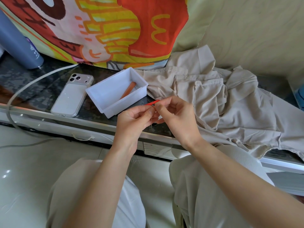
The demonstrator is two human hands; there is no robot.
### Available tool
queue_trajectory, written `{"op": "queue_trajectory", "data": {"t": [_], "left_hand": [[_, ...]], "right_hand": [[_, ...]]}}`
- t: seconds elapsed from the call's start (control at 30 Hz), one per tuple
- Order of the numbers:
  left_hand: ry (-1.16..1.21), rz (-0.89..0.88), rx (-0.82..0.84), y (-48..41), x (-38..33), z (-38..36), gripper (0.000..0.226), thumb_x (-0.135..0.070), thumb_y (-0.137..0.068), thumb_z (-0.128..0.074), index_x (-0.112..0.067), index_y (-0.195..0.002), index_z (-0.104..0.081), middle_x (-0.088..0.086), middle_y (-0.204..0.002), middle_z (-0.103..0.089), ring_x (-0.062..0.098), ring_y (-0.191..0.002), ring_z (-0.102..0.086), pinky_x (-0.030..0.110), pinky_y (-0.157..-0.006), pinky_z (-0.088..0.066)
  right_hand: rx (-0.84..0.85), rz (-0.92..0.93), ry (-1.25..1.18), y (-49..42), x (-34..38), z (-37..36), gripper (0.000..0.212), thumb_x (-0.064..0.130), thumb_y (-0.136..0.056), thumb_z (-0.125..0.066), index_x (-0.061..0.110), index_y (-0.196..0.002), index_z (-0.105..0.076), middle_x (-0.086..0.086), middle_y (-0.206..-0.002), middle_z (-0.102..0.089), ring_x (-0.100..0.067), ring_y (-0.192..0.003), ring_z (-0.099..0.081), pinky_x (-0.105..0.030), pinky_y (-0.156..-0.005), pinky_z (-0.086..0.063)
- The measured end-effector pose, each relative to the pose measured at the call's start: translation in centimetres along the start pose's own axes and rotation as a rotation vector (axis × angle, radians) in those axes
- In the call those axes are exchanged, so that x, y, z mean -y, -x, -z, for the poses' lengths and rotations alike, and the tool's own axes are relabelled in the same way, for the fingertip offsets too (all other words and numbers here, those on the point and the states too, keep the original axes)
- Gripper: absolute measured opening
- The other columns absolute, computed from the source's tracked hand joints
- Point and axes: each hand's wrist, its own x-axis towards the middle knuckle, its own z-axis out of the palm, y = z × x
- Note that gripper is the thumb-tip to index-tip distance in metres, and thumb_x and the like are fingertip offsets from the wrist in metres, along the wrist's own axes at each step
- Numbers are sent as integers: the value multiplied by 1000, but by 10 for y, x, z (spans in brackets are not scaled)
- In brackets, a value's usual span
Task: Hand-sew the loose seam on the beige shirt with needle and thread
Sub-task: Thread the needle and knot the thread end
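Head view is showing two bare hands meeting over the front edge of the bench [24,79]. The left hand [136,117] is pinching a thin dark thread [151,125] between thumb and forefinger, its grip closed tight, the strand hanging below the fingertips. The right hand [178,116] is holding a small red tool [152,102] in a fingertip grip, its other fingers curling loosely, and the tool is touching the left fingertips. Whether a needle is sitting between the fingers I cannot tell. The beige shirt [222,104] is lying crumpled on the bench to the right, just beside the right hand, with part of it hanging over the edge. A white box [105,94] holding an orange tube [128,90] is standing just left of the hands, a phone [72,96] is lying beside it, and a grey bottle [18,43] and a white cable [32,83] are sitting farther left.
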Motion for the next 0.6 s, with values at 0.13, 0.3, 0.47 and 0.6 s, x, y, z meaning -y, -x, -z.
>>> {"op": "queue_trajectory", "data": {"t": [0.13, 0.3, 0.47, 0.6], "left_hand": [[25, -12, 21, 1, -1, -2, 13, 0, -89, -56, -4, -87, -69, 14, -83, -72, 23, -80, -70, 23, -69, -55], [34, -29, 46, 3, -2, -3, 19, 1, -92, -53, -5, -86, -69, 10, -81, -73, 19, -77, -70, 21, -69, -55], [27, -36, 50, 4, -3, -3, 20, 1, -92, -52, -6, -86, -69, 8, -80, -73, 18, -76, -70, 20, -69, -55], [28, -38, 59, 4, -3, -2, 20, 0, -93, -52, -6, -87, -70, 10, -83, -74, 20, -78, -71, 21, -70, -55]], "right_hand": [[-2, 1, -6, -1, -2, 0, 12, 2, -86, -59, 8, -79, -67, -10, -76, -68, -26, -77, -66, -35, -67, -59], [-18, 20, 8, -2, -6, 0, 12, 5, -84, -60, 12, -77, -67, -8, -76, -69, -32, -80, -67, -49, -74, -58], [-10, 24, 5, -1, -6, 0, 11, 6, -84, -60, 12, -77, -67, -10, -77, -70, -32, -81, -67, -49, -74, -58], [-15, 34, 19, -2, -7, 0, 12, 6, -84, -61, 13, -77, -68, -9, -76, -70, -31, -80, -68, -49, -76, -57]]}}
